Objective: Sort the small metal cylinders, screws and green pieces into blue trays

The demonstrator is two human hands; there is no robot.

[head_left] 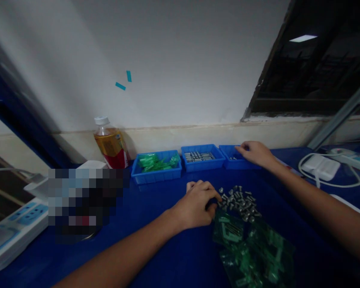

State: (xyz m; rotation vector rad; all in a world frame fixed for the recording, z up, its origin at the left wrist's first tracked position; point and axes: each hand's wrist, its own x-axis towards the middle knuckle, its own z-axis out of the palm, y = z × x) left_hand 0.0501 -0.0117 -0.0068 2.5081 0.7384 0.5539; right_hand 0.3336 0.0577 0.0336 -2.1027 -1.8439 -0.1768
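Left hand [198, 206], ctr frame, fingers curled, pinching at pile of small shiny metal screws [238, 202]. Right hand [255, 153], upper right, fingers loosely bent over rim of rightmost blue tray [232, 160]; grasp can't tell.

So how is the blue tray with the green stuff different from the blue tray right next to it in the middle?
The left tray holds a loose, tangled heap of translucent green pieces; the middle tray holds small silvery metal parts lying in fairly neat rows. The left tray looks fuller, its contents rising near the rim, while the middle tray's parts lie low. Both are shallow blue plastic trays set side by side along the wall on the blue tabletop.
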